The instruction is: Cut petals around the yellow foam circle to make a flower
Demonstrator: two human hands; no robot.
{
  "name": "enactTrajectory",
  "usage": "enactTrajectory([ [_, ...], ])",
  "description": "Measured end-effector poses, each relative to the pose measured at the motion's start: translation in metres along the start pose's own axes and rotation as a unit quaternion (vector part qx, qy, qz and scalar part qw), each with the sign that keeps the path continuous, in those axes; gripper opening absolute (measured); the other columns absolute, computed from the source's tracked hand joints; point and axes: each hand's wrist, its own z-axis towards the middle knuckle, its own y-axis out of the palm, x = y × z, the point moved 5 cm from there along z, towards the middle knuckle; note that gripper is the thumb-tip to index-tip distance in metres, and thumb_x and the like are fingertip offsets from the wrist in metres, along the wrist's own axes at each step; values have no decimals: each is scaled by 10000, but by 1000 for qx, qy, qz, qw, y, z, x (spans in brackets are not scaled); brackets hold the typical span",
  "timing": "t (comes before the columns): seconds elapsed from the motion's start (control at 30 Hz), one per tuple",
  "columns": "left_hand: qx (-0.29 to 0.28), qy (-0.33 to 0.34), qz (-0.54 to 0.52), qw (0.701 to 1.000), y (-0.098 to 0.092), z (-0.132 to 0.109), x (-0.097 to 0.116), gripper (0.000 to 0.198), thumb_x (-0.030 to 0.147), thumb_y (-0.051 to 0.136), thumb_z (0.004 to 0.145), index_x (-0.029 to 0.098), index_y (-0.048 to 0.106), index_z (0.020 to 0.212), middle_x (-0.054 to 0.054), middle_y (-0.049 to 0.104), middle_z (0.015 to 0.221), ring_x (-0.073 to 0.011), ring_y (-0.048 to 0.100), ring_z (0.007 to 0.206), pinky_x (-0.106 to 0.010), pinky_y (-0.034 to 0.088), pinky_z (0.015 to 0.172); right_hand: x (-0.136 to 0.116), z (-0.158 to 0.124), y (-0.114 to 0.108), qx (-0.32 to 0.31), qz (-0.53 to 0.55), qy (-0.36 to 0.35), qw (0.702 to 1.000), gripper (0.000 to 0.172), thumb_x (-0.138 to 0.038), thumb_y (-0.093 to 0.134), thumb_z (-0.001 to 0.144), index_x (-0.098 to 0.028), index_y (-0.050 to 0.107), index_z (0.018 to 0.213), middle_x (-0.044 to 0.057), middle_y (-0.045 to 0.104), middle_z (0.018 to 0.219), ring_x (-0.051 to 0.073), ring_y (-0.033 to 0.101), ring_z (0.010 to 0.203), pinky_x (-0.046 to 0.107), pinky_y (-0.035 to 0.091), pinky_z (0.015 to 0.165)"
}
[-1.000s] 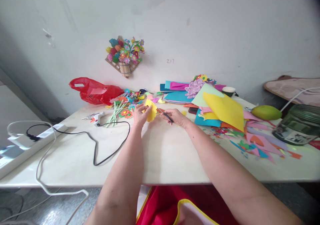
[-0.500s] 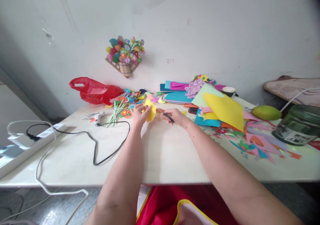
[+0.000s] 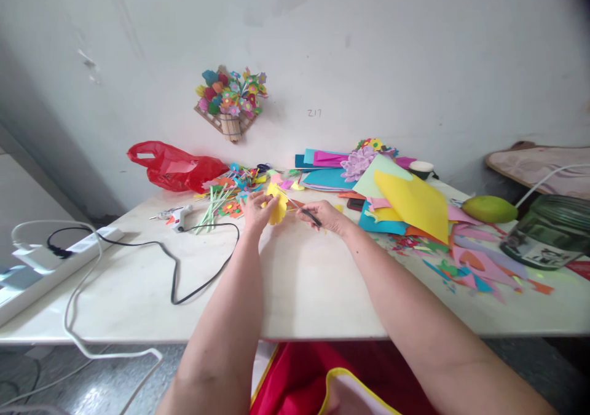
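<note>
My left hand (image 3: 256, 211) pinches a yellow scalloped flower cutout (image 3: 278, 208) above the table, its fingers covering the left side of the piece. In my right hand (image 3: 326, 214) is a pair of scissors (image 3: 310, 216) with dark handles. Their blades point left and reach the flower's right edge; whether they touch it I cannot tell. Behind my left hand lie pale green strips (image 3: 212, 207) and an orange paper flower (image 3: 231, 208). Several small colourful cutouts (image 3: 244, 178) are heaped farther back.
Left stand a white glue gun (image 3: 181, 218) with a black cord, a power strip (image 3: 85, 250) and a red plastic bag (image 3: 177, 168). Right are yellow sheets (image 3: 412, 200), scraps (image 3: 479, 270), a green mango (image 3: 490, 208) and a glass jar (image 3: 548, 233). A flower basket (image 3: 231, 127) hangs on the wall.
Almost nothing differs. Both hands keep their hold and place, and the flower cutout is tilted about the same; the view has shifted very slightly.
</note>
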Motion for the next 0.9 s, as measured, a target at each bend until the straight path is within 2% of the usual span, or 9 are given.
enactTrajectory([
  [0.17, 1, 5, -3, 1000, 0, 0, -1, 226, 414, 627, 708, 223, 651, 590, -69, 658, 975, -251, 541, 1097, -544, 38, 1095, -2, -2, 1, 2, 6, 2, 1000, 346, -442, 688, 670, -122, 649, 798, -36, 484, 537, 64, 449, 448, 176, 360, 373],
  [0.33, 1, 12, -15, 1000, 1, 0, -1, 248, 437, 636, 698, 229, 617, 564, -54, 666, 955, -246, 544, 1088, -545, 39, 1098, -5, -4, 0, 7, 21, 3, 1000, 329, -430, 648, 713, -116, 631, 811, -33, 507, 529, 60, 444, 430, 187, 374, 392],
  [0.63, -27, 39, -9, 999, 2, -1, 0, 207, 399, 640, 714, 230, 613, 599, -51, 648, 991, -242, 521, 1131, -528, 33, 1109, 2, -2, -3, -1, 14, -1, 1000, 349, -448, 650, 718, -112, 620, 806, -36, 501, 512, 58, 444, 415, 187, 384, 385],
  [0.9, -13, 33, 10, 999, 2, -2, 2, 242, 430, 644, 713, 226, 613, 587, -50, 636, 984, -246, 534, 1110, -518, -2, 1114, 0, -2, -1, -2, 10, -3, 1000, 374, -463, 648, 716, -106, 648, 825, -33, 503, 514, 66, 455, 430, 193, 384, 391],
])
